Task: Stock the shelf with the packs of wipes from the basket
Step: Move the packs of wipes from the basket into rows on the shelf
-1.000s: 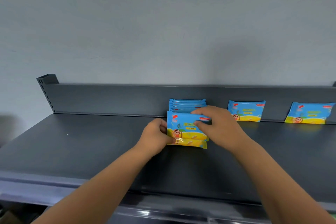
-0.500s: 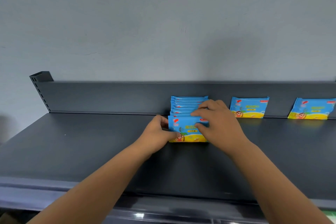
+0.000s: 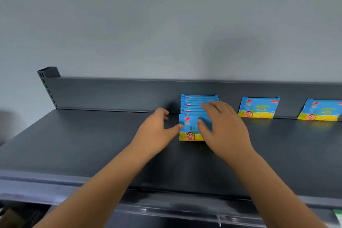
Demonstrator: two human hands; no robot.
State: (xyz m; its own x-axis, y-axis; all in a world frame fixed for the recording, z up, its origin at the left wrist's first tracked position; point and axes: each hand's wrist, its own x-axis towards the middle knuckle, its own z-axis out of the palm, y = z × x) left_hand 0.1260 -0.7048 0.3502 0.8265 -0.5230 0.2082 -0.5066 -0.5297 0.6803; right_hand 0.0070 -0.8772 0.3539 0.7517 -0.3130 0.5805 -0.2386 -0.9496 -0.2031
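Note:
A row of blue-and-yellow packs of wipes [image 3: 189, 128] stands upright on the dark grey shelf [image 3: 92, 144], running back to the shelf's rear panel. My left hand [image 3: 157, 129] is at the row's left side, its thumb tip touching the front pack's left edge and its fingers loose and off the pack. My right hand [image 3: 222, 126] lies over the right part of the row, fingers stretched across the pack tops and thumb against the front pack's face. The basket is out of view.
Two single packs of wipes lean against the rear panel to the right, one [image 3: 259, 107] near the row, the other [image 3: 320, 110] at the frame edge. A slotted upright post [image 3: 49, 72] marks the shelf's back left corner. A grey wall rises behind.
The front pack has been pushed back against the row and stands upright. My left hand has let go of it and opened. My right hand's fingers have straightened over the pack tops.

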